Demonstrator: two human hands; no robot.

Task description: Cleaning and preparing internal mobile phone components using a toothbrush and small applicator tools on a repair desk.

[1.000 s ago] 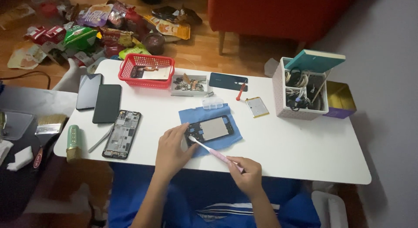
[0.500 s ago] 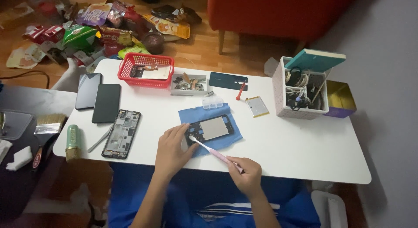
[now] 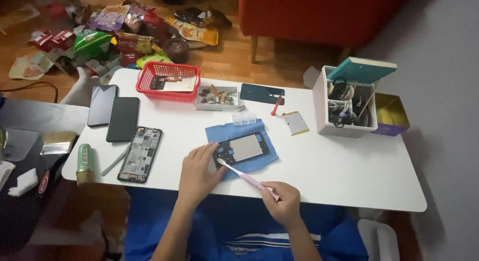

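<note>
The right hand (image 3: pixel 284 202) pinched a pink toothbrush (image 3: pixel 247 178), bristles on the opened phone frame (image 3: pixel 241 149) that the left hand (image 3: pixel 197 172) pressed flat with spread fingers, so cleaning looked underway, reassembly not yet begun.

head camera looks steeply down at table (image 3: pixel 324 176).

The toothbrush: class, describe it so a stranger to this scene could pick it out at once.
Start at the white table and find the blue cloth near its front edge. The toothbrush slants from the right hand up to the opened phone there. It is the only thin pink stick with a white head.
</note>
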